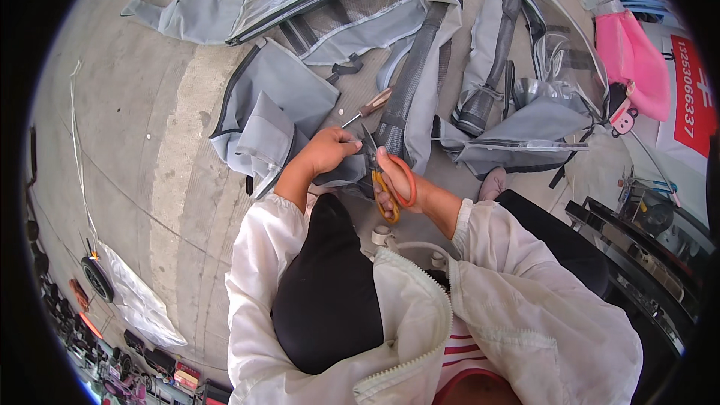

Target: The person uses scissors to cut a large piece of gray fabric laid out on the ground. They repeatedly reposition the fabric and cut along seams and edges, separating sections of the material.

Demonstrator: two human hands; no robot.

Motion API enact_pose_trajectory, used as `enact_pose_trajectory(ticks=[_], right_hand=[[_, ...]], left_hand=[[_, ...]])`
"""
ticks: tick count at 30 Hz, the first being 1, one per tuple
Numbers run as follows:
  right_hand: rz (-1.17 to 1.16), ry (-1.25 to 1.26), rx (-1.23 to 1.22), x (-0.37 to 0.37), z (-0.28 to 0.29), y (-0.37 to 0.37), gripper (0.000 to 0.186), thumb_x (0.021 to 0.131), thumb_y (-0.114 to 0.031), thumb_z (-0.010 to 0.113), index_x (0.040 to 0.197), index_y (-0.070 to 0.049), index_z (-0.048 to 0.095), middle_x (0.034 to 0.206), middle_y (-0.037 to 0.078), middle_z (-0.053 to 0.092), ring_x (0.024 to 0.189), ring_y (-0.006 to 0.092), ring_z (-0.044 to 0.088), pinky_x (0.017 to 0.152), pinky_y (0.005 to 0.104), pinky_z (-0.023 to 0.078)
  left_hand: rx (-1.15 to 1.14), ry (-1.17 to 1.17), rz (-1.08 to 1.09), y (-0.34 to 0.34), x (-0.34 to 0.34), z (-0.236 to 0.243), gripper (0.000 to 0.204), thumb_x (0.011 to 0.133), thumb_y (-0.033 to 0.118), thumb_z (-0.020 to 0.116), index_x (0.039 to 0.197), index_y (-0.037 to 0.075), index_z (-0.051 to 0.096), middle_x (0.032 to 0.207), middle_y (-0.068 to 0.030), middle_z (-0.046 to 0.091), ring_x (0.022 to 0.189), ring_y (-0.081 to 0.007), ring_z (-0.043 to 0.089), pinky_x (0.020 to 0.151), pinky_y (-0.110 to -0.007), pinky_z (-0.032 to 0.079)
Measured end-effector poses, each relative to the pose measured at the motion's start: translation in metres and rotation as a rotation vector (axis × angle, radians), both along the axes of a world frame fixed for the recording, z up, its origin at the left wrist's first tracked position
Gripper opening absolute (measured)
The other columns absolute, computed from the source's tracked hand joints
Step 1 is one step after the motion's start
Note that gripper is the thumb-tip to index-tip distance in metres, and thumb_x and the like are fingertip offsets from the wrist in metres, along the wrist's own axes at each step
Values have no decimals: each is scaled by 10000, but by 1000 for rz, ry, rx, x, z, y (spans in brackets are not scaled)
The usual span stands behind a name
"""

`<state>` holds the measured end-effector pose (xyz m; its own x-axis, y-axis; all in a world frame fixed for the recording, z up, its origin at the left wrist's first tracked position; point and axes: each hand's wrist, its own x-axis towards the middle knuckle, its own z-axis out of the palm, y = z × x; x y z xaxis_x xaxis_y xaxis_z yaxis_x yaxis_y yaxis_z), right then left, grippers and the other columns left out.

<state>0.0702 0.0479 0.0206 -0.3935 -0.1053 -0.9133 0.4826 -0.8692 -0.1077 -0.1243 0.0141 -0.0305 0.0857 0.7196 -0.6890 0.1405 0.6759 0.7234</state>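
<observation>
So the person is crouching over a rough grey concrete floor (135, 142), looking straight down at their own hands. The right hand (394, 184) is gripping a pair of orange-handled scissors (386, 180), fingers threaded through the loops, with the dark blades pointing up and away toward the fabric. The left hand (326, 151) is clenching a fold of the grey fabric backpack panel with black zip edging (274, 116), bunching it up just beside the blades. My guess is it's pulling the cloth taut so the scissors get a clean bite instead of chewing at slack material.

The panel is lying flat on the floor right in front of the knees, which is keeping it within easy reach. Just past the hands a screwdriver with a brown wooden handle (371, 105) is resting on the fabric, close enough to grab. Another grey backpack piece with a black mesh strap (352, 7) is spreading out further up, and a second grey bag with a clear plastic front (532, 82) is sitting off to the right, apart from the one in hand. A pink soft bag (634, 60) is lying beyond that, near the edge.

The person is wearing a white zip-up jacket (525, 322), sleeves pushed back a little off the wrists, probably to keep the cuffs clear of the blades.
</observation>
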Motion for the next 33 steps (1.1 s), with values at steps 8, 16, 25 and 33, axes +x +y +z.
enact_pose_trajectory(ticks=[8,16,25,33], right_hand=[[173,-25,388,32,5,4,694,788,-781,356,679,-98,402,483,-18,326,377,125,365,376,281,343],[88,-47,235,52,17,16,683,788,-778,371,738,-97,400,541,-12,337,408,127,350,395,286,324],[460,-198,747,144,-14,-5,529,845,-584,539,729,-68,522,604,35,484,484,142,448,473,309,384],[717,-277,976,177,-6,-16,565,865,-500,574,918,61,609,703,151,607,679,211,571,674,350,450]], left_hand=[[9,-68,158,-5,-25,20,281,799,224,666,923,-28,678,941,-80,602,890,-200,575,810,-283,426],[801,-197,997,-133,-147,141,228,752,278,503,750,52,475,964,-108,441,981,-211,397,909,-325,289],[968,-121,1623,-387,-192,220,244,804,292,522,674,97,455,1003,-90,499,1051,-304,470,950,-519,375],[38,221,2177,-586,-155,77,407,713,10,487,1115,-47,503,1120,-161,519,980,-251,542,828,-349,461]])
